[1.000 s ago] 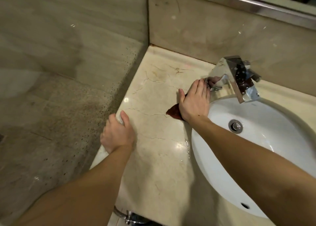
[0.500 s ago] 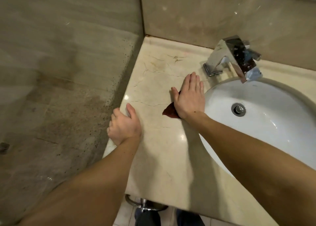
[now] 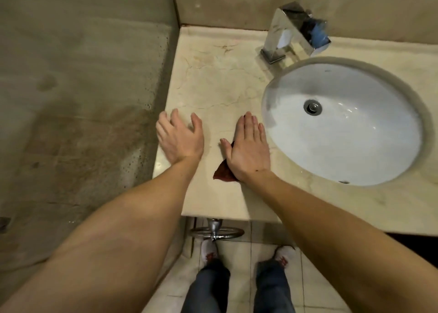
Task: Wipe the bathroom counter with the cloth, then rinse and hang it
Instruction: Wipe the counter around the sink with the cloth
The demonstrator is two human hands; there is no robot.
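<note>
Wiping is the step in hand. The right hand (image 3: 247,150) lies flat, fingers straight and together, pressing the cloth (image 3: 224,171) onto the counter (image 3: 213,75) at 9 o'clock of the sink (image 3: 343,135). The left hand (image 3: 180,138) is spread wide at the counter's left edge, holding nothing. The next move likely needs even pressure across unwiped stone. The cloth is dark red and mostly hidden, with one corner showing at the palm's 7 o'clock.

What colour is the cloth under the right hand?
Dark maroon cloth, seen in the head view under the right hand.
</note>
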